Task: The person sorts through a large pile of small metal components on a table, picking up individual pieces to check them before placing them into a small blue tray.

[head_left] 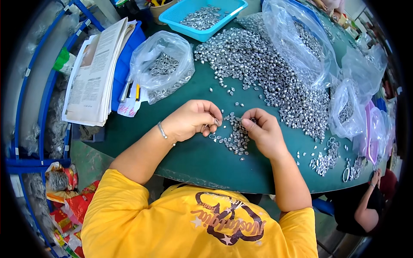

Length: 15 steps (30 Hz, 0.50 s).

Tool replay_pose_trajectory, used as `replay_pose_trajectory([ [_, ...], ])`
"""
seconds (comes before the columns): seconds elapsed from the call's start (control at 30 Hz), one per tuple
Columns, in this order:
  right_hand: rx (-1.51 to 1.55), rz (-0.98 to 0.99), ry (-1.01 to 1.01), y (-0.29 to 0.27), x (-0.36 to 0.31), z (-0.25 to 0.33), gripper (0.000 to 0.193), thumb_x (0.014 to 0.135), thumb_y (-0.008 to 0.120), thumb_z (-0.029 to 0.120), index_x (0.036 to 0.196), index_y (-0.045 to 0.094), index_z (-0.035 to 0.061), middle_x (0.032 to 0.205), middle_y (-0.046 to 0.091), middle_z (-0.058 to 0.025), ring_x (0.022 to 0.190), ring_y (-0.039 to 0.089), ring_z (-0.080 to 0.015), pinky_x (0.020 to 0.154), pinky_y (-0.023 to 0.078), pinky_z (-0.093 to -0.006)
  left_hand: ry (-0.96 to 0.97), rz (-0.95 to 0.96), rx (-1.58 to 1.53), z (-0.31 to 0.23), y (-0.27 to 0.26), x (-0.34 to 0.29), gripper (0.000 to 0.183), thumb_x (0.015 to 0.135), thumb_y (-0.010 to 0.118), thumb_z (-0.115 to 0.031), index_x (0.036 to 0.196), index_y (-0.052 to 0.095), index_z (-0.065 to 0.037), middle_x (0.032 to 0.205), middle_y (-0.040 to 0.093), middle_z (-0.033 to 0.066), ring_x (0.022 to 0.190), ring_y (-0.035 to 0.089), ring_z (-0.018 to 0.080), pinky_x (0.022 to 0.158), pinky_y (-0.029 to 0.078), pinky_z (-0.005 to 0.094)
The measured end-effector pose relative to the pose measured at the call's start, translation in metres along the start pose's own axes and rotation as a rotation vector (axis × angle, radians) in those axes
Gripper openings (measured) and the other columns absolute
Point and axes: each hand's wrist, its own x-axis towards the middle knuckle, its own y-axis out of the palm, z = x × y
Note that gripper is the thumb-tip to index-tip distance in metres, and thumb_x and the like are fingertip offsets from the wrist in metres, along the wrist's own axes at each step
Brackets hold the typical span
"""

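My left hand [189, 121] is closed in a pinch, with a small silver metal piece [216, 122] at its fingertips. Across from it, my right hand [267, 136] bends its thumb and fingers together at the edge of a small pile of oval metal pieces [237, 141]. What those fingers hold, if anything, is hidden. The little pile lies on the green tabletop [189, 159] between both hands. Beyond them spreads a large heap of similar silver pieces [266, 69], with a few strays toward my hands.
A see-through bag of metal rings [165, 64] stands left, beside a blue bin [124, 64] with papers [92, 73]. A turquoise basket [206, 32] sits at the back. More bags [301, 43] and small clusters [325, 159] lie right. Another person's hand [376, 177] rests at the right edge.
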Motion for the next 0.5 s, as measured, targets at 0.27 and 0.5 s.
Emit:
replay_pose_trajectory([
  [0.27,0.797,0.308,0.210,-0.014,0.006,-0.003,0.013,0.085,0.053,0.004,0.096,0.053,-0.0010,0.078,0.052,-0.0052,0.057,0.039,-0.0069,0.047,0.031,-0.0182,0.140,-0.051,0.482,-0.015,-0.002,-0.012,0.008,0.074,0.062,-0.003,0.081,0.059,0.000,0.072,0.056,0.0043,0.059,0.052,0.0113,0.049,0.041,0.0197],
  [0.5,0.488,0.205,0.181,-0.027,0.003,0.005,0.014,0.080,0.055,0.004,0.093,0.056,-0.0017,0.079,0.058,-0.0078,0.065,0.052,-0.0103,0.052,0.041,-0.0197,0.238,0.102,1.230,-0.012,0.005,-0.013,0.010,0.067,0.069,-0.004,0.075,0.064,-0.003,0.070,0.055,0.0070,0.070,0.058,0.0191,0.063,0.046,0.0271],
])
